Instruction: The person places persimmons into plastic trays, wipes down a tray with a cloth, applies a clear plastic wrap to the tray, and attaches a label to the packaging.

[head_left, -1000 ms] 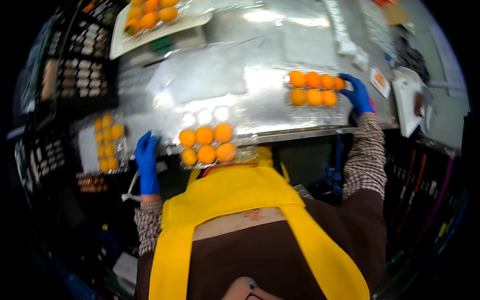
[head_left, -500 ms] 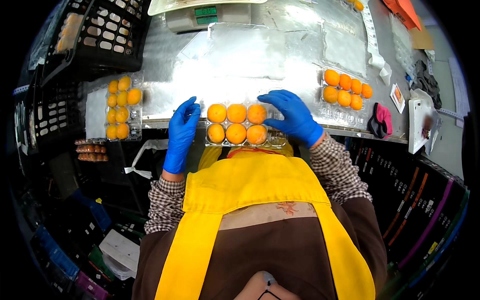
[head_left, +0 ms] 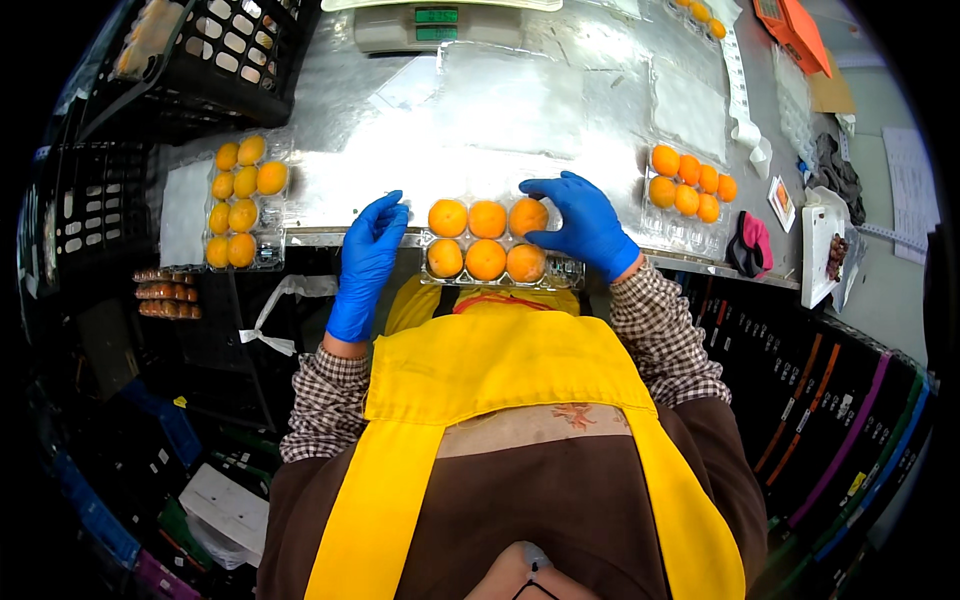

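In front of me a clear plastic tray [head_left: 565, 272] overhangs the table's near edge. Two rows of round orange-coloured fruit [head_left: 486, 260] sit in its cups; the cups at its right end look unfilled. My right hand [head_left: 585, 228], in a blue glove, has thumb and forefinger around the upper right fruit [head_left: 528, 216], touching its sides. My left hand [head_left: 373, 245], gloved too, is just off the tray's left end, fingers loosely bent and nothing in them. Beyond the tray lies a clear plastic panel [head_left: 510, 100], perhaps its lid.
More clear trays of fruit lie at left [head_left: 243, 185] and right [head_left: 690, 190]. A scale [head_left: 400, 33] stands at the back. Black crates [head_left: 215, 60] fill the far left. A pink and black item [head_left: 752, 243] lies at the right edge, near an orange object [head_left: 795, 30].
The view has shifted slightly, so the tray appears a little farther right and up. Relative to the tray, my right hand has come left, closer around the upper right fruit. My left hand stays empty.
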`<control>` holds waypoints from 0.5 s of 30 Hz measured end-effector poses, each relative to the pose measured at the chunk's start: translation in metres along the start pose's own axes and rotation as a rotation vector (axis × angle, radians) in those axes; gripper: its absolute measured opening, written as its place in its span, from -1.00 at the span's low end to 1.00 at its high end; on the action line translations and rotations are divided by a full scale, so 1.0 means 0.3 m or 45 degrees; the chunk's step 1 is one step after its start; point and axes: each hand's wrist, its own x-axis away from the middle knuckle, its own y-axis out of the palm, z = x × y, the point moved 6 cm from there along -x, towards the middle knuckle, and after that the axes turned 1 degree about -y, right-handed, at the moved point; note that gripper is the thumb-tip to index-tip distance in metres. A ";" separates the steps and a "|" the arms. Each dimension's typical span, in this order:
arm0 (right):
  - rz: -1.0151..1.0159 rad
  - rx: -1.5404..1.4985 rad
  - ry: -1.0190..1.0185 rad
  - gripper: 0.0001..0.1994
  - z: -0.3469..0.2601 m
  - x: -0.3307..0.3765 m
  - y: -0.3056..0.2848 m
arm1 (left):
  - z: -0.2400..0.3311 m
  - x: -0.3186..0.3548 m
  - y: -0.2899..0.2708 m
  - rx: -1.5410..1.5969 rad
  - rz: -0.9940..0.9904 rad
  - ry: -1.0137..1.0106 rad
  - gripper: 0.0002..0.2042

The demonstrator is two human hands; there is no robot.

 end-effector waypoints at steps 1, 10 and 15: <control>0.051 -0.250 0.139 -0.51 -0.004 0.003 -0.034 | -0.001 -0.002 0.000 -0.028 0.004 -0.007 -0.69; 0.326 -2.469 0.552 -0.36 0.015 0.096 -0.024 | 0.015 0.000 -0.004 -0.079 0.006 -0.066 -0.68; 0.401 -3.085 0.580 -0.46 0.045 0.144 0.052 | 0.023 -0.021 0.001 -0.022 0.015 -0.057 -0.70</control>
